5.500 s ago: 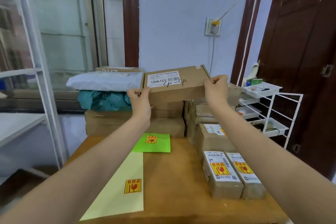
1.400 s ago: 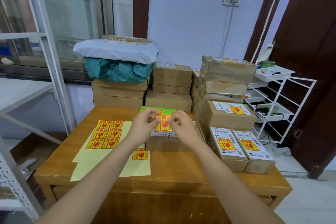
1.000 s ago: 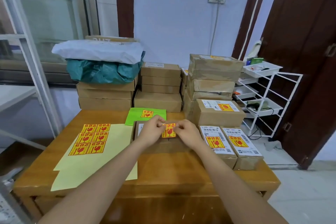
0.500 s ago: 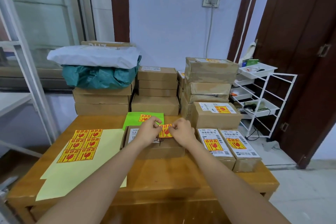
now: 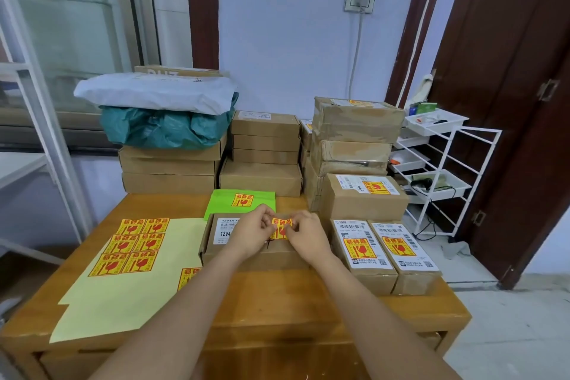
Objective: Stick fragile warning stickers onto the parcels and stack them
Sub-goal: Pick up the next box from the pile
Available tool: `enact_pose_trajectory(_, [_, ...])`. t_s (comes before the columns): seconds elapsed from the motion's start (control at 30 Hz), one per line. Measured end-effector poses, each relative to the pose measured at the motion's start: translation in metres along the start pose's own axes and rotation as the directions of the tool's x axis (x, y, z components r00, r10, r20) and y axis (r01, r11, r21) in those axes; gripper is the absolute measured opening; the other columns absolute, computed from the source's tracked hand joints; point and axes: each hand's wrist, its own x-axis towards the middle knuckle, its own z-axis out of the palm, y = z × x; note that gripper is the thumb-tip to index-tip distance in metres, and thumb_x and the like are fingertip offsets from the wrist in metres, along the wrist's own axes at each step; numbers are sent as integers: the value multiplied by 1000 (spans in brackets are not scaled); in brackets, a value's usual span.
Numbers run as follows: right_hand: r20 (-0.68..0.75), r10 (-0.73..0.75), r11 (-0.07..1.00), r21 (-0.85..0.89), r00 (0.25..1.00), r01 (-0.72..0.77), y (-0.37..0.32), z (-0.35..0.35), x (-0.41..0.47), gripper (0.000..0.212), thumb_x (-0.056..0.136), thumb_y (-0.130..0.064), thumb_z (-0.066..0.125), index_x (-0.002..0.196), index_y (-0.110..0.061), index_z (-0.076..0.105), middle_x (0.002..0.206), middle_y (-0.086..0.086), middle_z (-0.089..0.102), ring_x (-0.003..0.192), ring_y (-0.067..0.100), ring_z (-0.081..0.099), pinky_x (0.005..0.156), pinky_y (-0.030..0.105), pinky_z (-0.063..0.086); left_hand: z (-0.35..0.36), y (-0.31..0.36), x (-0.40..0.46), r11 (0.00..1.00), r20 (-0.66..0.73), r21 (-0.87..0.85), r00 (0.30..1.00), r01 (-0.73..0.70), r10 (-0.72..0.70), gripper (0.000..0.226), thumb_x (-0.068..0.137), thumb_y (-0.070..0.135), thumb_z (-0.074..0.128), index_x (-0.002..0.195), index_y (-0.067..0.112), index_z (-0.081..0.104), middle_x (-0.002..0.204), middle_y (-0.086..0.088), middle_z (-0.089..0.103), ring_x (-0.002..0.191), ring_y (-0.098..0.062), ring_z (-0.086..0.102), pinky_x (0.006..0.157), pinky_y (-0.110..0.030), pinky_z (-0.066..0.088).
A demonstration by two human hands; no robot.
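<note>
— From the head view, what are we holding?

— Our left hand (image 5: 253,234) and right hand (image 5: 307,236) both pinch the fragile sticker (image 5: 281,228) between them, down on the flat parcel (image 5: 246,248) under our fingers.

— And nearby?

— Left of our left hand lies the yellow sticker sheet (image 5: 132,268); just right of our right hand stand two labelled parcels (image 5: 385,253).

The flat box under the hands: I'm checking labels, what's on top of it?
A white shipping label and a fragile sticker, pinched by both hands; the rest is covered.
</note>
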Motion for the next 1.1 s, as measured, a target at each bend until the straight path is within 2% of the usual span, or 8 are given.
enact_pose_trajectory(0.37, [-12,-53,993,-106,999,51,-3,3,-1,19,94,-22,51,79,-13,43,110,10,56,106,24,42,81,31,36,1,0,1,997,24,76,999,-34,33,19,90,8,58,108,9,55,72,8,50,66,-9,46,63,-26,36])
enact_pose_trajectory(0.6, [-15,-42,993,-114,999,40,-4,4,-1,16,94,-23,51,83,-16,43,109,10,54,108,23,41,81,30,36,2,-1,2,997,27,74,1000,-6,5,19,88,6,57,107,10,54,72,8,50,67,-13,48,65,-30,37])
enact_pose_trajectory(0.73, [-24,-26,994,-108,999,24,-6,4,-2,15,95,-24,50,85,-17,41,108,10,53,109,23,40,75,29,32,3,0,1,996,23,88,1000,-4,2,21,87,6,57,107,10,54,73,6,51,70,-18,50,67,-35,42])
enact_pose_trajectory(0.87, [-37,-10,996,-86,999,6,-9,4,-4,13,94,-22,51,87,-15,44,107,12,55,108,25,42,80,28,32,3,1,1,995,20,95,1000,7,-8,25,86,5,57,109,10,53,74,5,52,70,-17,50,66,-33,41])
enact_pose_trajectory(0.93, [-54,-4,998,-65,999,1,-10,3,-6,13,94,-20,52,100,-9,50,108,13,57,108,28,45,82,30,34,2,2,0,995,15,100,1000,14,-15,27,85,4,57,111,10,52,75,3,53,71,-18,51,66,-34,41])
enact_pose_trajectory(0.97, [-65,5,999,-49,998,-8,-11,3,-7,23,93,-18,53,112,-5,49,109,15,57,109,29,47,83,33,37,2,2,1,994,7,105,1000,18,-19,28,85,4,56,111,9,52,74,3,52,71,-18,51,66,-34,40])
enact_pose_trajectory(1.03, [-87,29,999,-12,996,-30,-13,1,-10,43,93,-15,53,132,-3,38,112,17,58,109,31,50,84,36,42,2,3,0,993,-9,115,1000,27,-26,29,84,3,55,112,8,51,72,3,51,71,-18,50,63,-33,38])
enact_pose_trajectory(1.1, [-93,42,999,1,995,-42,-13,1,-11,49,94,-13,52,138,-5,32,113,18,58,108,31,52,83,37,44,2,3,0,992,-14,121,999,32,-30,29,84,3,55,113,8,51,72,3,51,71,-18,50,63,-32,38])
